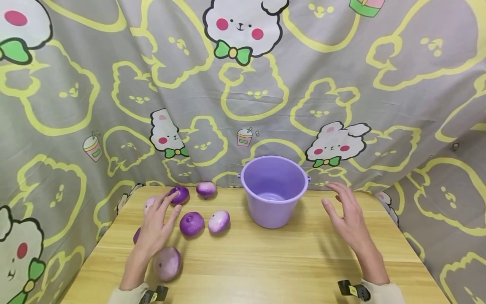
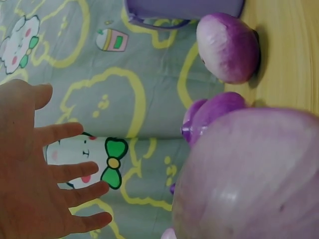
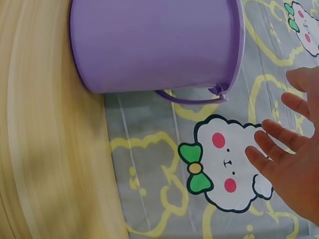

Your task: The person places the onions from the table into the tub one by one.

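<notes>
Left hand (image 1: 153, 231): over the onions, fingers (image 2: 89, 192) spread, nearly straight, holding nothing.
Right hand (image 1: 351, 219): beside the bucket, apart from it; fingers loosely spread, gripping nothing.
Onions (image 1: 191, 224): 7 in view on the desk (image 1: 303, 261), left of the bucket, some partly hidden by the left hand.
Bucket (image 1: 270, 214): upright, near the desk's far edge.
Rolling risk: a careless nudge could send a round onion off an edge.
Tipping risk: a knock to the rim could topple the bucket.

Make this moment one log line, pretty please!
left hand: open, above purple onions | right hand: open, beside purple bucket | bucket: upright on table
</notes>
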Motion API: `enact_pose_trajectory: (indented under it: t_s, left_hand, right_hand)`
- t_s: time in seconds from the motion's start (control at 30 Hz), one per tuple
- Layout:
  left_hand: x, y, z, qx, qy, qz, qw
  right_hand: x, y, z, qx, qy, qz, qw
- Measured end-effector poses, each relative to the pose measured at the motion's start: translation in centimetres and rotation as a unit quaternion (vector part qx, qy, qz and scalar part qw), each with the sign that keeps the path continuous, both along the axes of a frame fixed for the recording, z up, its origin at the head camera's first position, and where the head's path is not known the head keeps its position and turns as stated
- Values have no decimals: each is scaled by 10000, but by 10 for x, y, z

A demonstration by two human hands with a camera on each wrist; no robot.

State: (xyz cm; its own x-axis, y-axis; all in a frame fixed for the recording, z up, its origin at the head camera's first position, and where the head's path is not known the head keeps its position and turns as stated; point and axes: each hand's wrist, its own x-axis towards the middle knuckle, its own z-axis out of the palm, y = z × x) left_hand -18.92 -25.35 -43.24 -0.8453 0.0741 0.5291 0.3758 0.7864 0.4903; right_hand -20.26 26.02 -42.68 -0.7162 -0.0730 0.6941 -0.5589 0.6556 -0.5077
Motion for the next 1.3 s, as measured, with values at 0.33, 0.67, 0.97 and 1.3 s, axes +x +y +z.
enact_pose_trajectory:
  t_s: [0.33, 0.67, 0.97, 1.3]
  left_hand:
    - [3, 6, -3, 411, -280, -20, 9988]
    - [3, 8, -3, 644, -533, 36, 9965]
    - [-1, 9, -5, 844, -495, -41, 9952]
    - [-2, 16, -11, 842, -582, -69, 9947]
  right_hand:
    - [-4, -14, 1, -572, -167, 283, 9978]
    - [-12, -28, -1, -977, -12, 679, 9929]
    - [-19, -37, -4, -962, 48, 817, 9920]
    - [-23, -50, -7, -865, 20, 826, 9928]
